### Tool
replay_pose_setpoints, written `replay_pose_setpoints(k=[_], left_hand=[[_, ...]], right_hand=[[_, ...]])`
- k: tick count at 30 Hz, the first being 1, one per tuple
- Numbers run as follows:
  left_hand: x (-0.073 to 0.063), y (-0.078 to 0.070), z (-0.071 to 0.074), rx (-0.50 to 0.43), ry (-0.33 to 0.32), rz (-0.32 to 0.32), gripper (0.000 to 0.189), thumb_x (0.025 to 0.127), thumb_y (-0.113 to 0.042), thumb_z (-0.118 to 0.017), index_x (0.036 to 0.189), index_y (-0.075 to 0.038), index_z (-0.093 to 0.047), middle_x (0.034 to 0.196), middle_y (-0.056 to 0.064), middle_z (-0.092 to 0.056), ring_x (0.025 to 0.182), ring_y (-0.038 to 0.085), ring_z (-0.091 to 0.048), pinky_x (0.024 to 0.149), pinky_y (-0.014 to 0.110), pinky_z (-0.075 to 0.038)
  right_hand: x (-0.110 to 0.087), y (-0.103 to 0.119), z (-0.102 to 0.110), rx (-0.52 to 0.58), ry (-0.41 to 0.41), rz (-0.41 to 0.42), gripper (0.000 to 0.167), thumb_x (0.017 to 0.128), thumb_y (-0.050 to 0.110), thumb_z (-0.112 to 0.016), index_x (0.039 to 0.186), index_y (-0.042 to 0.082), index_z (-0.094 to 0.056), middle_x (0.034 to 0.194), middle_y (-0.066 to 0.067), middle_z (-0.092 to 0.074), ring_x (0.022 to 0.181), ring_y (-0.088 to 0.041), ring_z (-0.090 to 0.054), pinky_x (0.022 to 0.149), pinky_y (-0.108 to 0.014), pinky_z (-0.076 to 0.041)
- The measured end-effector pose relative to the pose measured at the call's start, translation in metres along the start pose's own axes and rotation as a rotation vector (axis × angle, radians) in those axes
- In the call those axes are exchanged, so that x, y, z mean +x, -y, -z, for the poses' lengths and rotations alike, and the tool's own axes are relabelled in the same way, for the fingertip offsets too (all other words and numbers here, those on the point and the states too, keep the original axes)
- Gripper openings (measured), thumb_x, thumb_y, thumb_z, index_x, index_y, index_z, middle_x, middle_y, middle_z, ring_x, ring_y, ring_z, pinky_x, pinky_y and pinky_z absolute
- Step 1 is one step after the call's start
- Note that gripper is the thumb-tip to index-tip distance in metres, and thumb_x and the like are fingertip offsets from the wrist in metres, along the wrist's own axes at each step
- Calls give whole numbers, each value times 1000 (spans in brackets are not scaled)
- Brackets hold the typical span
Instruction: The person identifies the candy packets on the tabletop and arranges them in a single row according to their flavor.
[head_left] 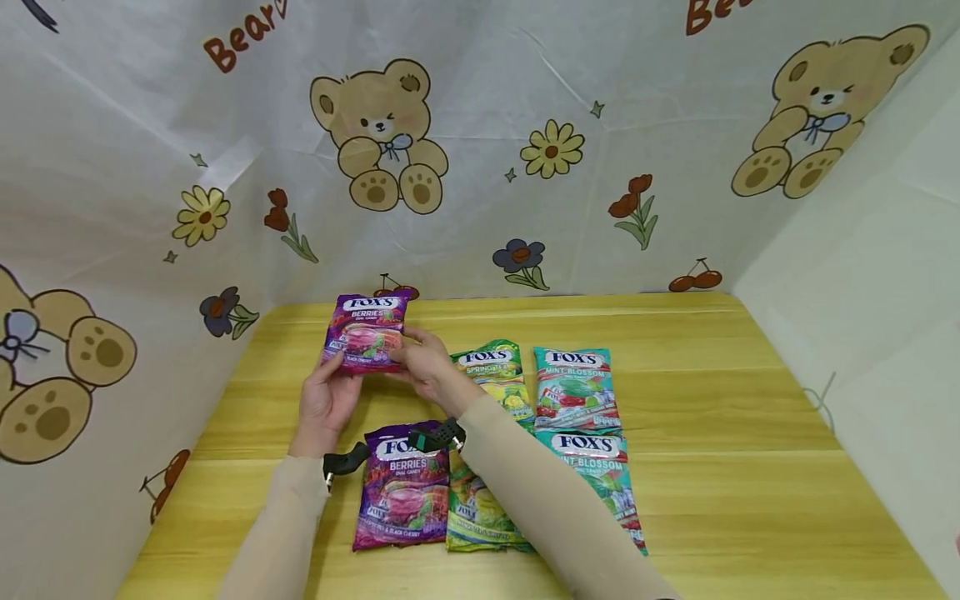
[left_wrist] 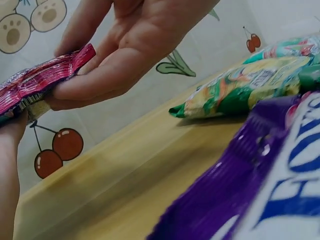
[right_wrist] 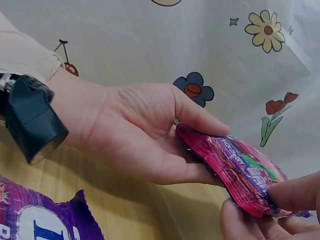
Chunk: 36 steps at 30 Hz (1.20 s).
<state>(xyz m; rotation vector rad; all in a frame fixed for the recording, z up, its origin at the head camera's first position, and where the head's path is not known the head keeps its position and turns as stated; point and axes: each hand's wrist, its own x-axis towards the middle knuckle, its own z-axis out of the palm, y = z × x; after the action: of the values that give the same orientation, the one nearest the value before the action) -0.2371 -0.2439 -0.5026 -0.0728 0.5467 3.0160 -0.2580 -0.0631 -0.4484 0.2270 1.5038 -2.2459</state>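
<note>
Both hands hold a purple FOX'S Berries candy bag point(head_left: 367, 333) above the table's back left, its printed front facing up. My left hand point(head_left: 330, 400) grips the lower left corner, thumb on top and fingers beneath. At the lower right edge my right hand point(head_left: 431, 367) pinches the bag. In the left wrist view the right hand point(left_wrist: 135, 45) has its fingers around the bag's end. The right wrist view shows the left hand point(right_wrist: 135, 130) across from the right hand's fingertips, with the bag point(right_wrist: 240, 170) between them. A second Berries bag point(head_left: 405, 500) lies nearer, below the wrists.
A green-yellow spring tea bag point(head_left: 491, 379) and another yellow-green bag point(head_left: 480, 517) lie in the middle, partly behind the right forearm. Two teal Mint Blossom bags, one farther back point(head_left: 576, 392) and one nearer point(head_left: 611, 475), lie to their right. A bear-print sheet point(head_left: 465, 208) backs the wooden table point(head_left: 720, 467).
</note>
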Motion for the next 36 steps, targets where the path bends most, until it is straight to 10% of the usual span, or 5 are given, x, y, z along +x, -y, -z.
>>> replay_pose_setpoints(k=[7, 20, 36], left_hand=[[12, -17, 9, 46, 16, -4, 61, 107, 6, -35, 162, -21, -34, 154, 2, -49, 146, 18, -42, 119, 34, -41], [34, -43, 25, 175, -53, 23, 72, 105, 5, -47, 165, -28, -25, 172, -4, -19, 158, 19, -21, 130, 35, -21], [55, -41, 32, 293, -163, 48, 70, 107, 6, -41, 166, -25, -19, 173, 0, -15, 160, 19, -18, 131, 37, -18]], right_hand=[[4, -2, -3, -12, -18, -54, 48, 99, -6, -60, 146, 3, -54, 110, -16, -68, 86, -20, -69, 90, -38, -63], [21, -10, -15, -4, -7, -86, 43, 101, -2, -58, 144, -3, -56, 133, -21, -62, 113, -27, -67, 98, -33, -59], [38, -23, -8, -14, 42, -138, 54, 102, 1, -58, 154, -2, -43, 149, -20, -52, 140, -34, -51, 114, -41, -49]])
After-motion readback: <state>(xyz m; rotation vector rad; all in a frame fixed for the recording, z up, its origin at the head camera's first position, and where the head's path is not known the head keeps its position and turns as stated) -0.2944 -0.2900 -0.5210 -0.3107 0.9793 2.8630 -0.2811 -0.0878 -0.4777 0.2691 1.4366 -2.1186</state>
